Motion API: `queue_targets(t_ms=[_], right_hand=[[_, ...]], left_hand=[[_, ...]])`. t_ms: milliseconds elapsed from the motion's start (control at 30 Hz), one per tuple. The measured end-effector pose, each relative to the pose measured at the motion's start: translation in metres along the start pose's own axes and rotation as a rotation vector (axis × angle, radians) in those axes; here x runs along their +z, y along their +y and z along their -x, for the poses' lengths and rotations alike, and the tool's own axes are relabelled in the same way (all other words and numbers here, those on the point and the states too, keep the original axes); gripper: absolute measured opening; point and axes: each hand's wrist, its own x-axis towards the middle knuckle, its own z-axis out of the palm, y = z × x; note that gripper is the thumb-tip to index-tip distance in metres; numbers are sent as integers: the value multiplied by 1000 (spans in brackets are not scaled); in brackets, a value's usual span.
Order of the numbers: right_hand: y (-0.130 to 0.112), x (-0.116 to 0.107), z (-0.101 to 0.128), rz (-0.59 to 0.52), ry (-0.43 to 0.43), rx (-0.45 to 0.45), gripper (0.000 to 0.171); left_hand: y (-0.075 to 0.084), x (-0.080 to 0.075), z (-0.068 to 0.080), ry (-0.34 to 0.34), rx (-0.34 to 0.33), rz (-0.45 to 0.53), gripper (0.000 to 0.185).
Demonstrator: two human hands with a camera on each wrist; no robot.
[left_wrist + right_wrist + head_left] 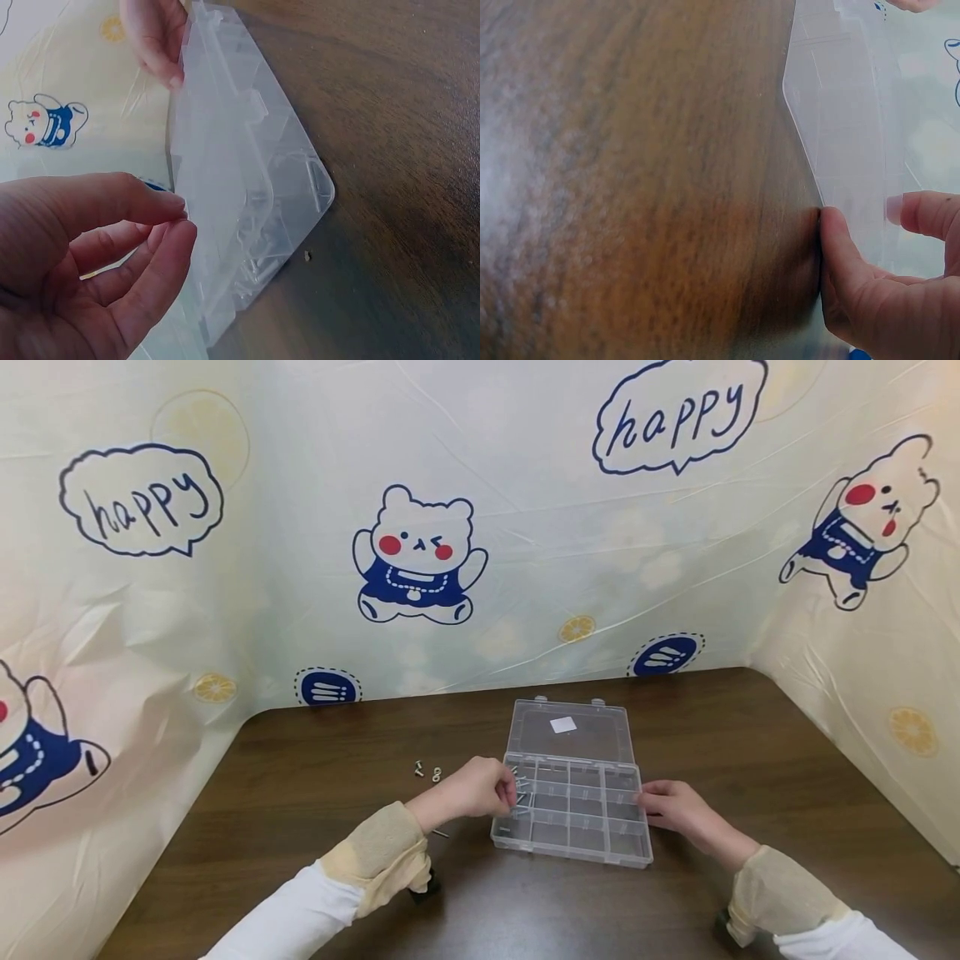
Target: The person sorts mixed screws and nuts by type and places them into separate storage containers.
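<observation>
A clear plastic compartment box (587,839) lies on the table with its lid (570,735) folded open to the back. Over its left compartments is my left hand (480,787). In the left wrist view, the thumb and index fingertips (180,240) pinch a tiny piece, mostly hidden between them; its kind does not show. Several small screws (521,799) lie in the box's left column. My right hand (678,810) holds the box by its right side, fingers and thumb (836,232) on either side of the wall in the right wrist view.
Left of the box, some small screws (419,768) and nuts (437,774) lie loose on the dark wooden table (315,793). A thin screw (441,833) lies near the left wrist. A white label (563,725) shows at the lid. A printed curtain (525,635) hangs behind the table.
</observation>
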Motion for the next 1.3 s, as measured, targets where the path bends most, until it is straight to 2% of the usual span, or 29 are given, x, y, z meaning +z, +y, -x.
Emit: queue_targets(t_ms=[233, 533, 967, 1300], right_hand=[[0, -1, 0, 0, -5, -3, 45], [0, -1, 1, -10, -4, -10, 45], [0, -1, 0, -10, -3, -14, 44], [0, -1, 0, -13, -5, -6, 44]], left_hand=[[-5, -7, 4, -13, -41, 35, 8], [-17, -16, 14, -8, -61, -25, 8], [-36, -9, 27, -26, -136, -183, 13], [-48, -2, 34, -19, -185, -237, 16]])
